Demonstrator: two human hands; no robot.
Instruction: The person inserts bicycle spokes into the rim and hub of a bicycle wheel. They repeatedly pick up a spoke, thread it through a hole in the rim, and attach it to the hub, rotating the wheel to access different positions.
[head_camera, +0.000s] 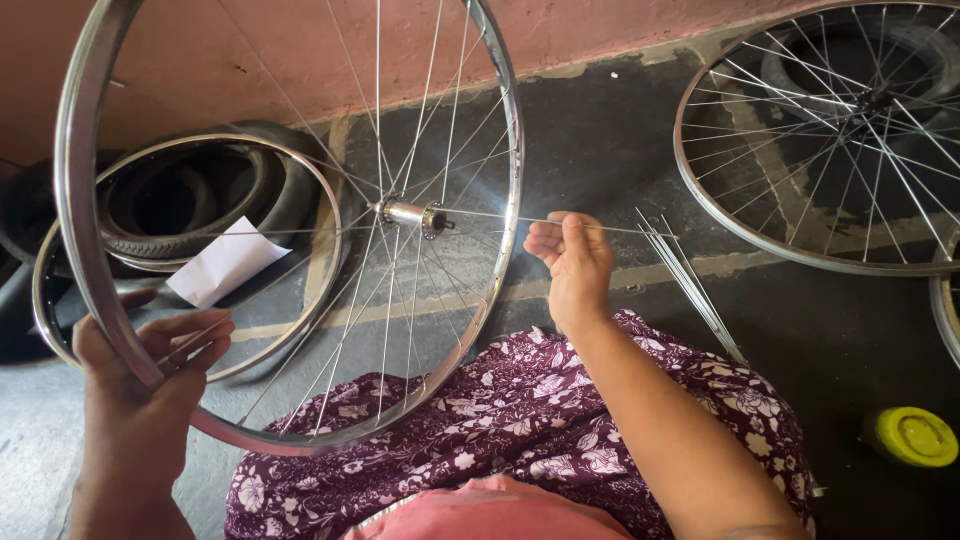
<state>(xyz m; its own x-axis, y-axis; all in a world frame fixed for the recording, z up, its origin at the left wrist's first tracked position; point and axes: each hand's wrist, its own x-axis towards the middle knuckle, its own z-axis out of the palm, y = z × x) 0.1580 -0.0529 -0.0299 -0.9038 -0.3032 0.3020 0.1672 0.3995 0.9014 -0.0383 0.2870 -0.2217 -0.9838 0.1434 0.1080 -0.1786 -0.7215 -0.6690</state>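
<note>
I see the floor (620, 150), dark and worn, running up to a pink wall (620, 25) at the far edge. Big bicycle wheel (90, 150) stands upright over my lap, its lower rim touching my purple flowered skirt (520, 420). My left hand (150, 385) is clamped round the rim at its lower left, fingers curled over the metal. Second spoked wheel (700, 190) lies flat at the far right of the floor. A bare rim (320, 185) and a black tyre (240, 135) lie behind the held wheel, with white paper (225, 265) on them. My right hand (572, 265) pinches a loose spoke (490, 218) that points at the hub (415, 214). A bundle of spokes (690, 285) lies just beside that hand. Yellow lid (912, 437) sits near the right edge.
</note>
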